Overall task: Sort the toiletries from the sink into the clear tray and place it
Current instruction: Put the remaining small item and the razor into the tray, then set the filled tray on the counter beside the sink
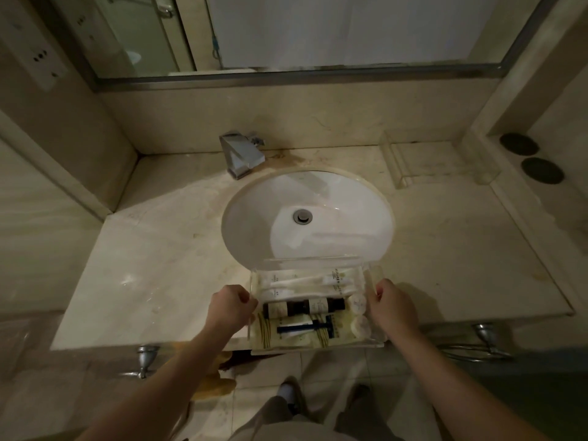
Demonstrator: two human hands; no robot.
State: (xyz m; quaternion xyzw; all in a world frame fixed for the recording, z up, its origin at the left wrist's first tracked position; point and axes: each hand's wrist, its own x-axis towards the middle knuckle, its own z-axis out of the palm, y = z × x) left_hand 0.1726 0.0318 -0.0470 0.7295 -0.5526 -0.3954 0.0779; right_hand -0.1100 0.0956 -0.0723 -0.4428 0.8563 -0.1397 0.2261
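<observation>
The clear tray [318, 261] sits over the front rim of the white sink [318, 198], at the counter's near edge. My left hand [230, 305] grips its left side and my right hand [389, 305] grips its right side. Inside lie white tubes [318, 280], two dark bottles [304, 307], a blue razor [305, 327] on a yellow-striped packet, and round white packets [359, 303] at the right. The sink bowl holds no toiletries.
A chrome faucet [243, 154] stands behind the sink on the left. A second clear holder [436, 160] sits at the counter's back right, with two dark round discs [529, 155] on the ledge beyond. A mirror hangs above. Towel rails [483, 345] run under the counter edge.
</observation>
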